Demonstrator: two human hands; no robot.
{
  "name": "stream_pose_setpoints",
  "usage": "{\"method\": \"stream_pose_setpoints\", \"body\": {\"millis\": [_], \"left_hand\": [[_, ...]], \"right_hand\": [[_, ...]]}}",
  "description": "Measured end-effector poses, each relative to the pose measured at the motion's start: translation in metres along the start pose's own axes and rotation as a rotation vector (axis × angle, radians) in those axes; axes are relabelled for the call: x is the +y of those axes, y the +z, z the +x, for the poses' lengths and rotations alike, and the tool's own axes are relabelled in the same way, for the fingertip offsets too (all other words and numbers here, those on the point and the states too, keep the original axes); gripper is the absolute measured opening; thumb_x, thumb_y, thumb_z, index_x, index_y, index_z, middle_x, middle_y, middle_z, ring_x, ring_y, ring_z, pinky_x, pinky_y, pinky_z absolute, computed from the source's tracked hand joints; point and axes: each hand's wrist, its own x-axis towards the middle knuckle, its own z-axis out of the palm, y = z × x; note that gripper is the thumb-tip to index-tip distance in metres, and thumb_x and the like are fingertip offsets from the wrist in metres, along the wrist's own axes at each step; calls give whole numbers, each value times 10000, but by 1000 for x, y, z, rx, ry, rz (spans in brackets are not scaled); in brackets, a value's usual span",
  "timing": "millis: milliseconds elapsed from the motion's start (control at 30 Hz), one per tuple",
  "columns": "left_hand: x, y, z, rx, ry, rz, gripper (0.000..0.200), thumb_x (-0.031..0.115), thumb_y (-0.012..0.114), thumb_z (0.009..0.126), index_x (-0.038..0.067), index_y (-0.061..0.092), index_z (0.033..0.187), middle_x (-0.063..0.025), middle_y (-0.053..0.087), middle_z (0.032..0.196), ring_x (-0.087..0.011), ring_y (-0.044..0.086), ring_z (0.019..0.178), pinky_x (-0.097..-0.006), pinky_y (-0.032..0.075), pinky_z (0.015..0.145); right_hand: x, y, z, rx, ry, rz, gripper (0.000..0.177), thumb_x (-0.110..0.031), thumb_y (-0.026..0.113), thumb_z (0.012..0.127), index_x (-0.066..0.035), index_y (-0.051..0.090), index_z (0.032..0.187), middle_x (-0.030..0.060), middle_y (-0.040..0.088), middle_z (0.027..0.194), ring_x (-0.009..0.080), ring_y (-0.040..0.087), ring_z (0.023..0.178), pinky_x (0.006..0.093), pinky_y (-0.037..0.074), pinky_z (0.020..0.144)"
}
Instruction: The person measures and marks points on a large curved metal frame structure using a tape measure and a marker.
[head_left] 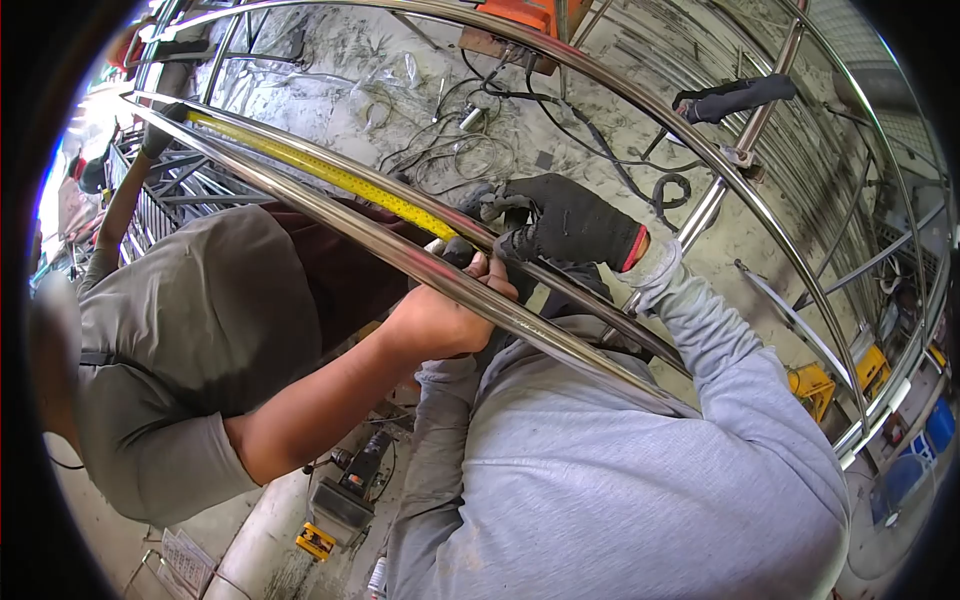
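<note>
The polished round steel tube [300, 203] crosses mid-view, its long axis bowing gently from upper left to lower right. A co-worker's bare hand [440, 315] is wrapped tight around it. A yellow tape measure [330, 172] lies along the parallel tube just above, where another person's black knit-gloved hand [570, 225] is closed over the tape's near end. The tape's markings are too small to read.

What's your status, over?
Right hand gloved, pinning tape to far tube. Left hand hidden. Co-worker's hand grips near tube.
</note>
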Motion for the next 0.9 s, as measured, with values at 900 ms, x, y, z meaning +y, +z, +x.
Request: {"method": "stream_pose_setpoints", "body": {"millis": [900], "left_hand": [[-6, -4, 9, 78, -44, 91, 156, -33, 732, 729, -42, 731, 885, -70, 630, 901, -208, 641, 884, -269, 556, 791]], "right_hand": [[-12, -1, 4, -68, 103, 143, 406, -91, 858, 814, 25, 714, 1176, 84, 741, 993, 136, 677, 894, 302, 557, 833]]}}
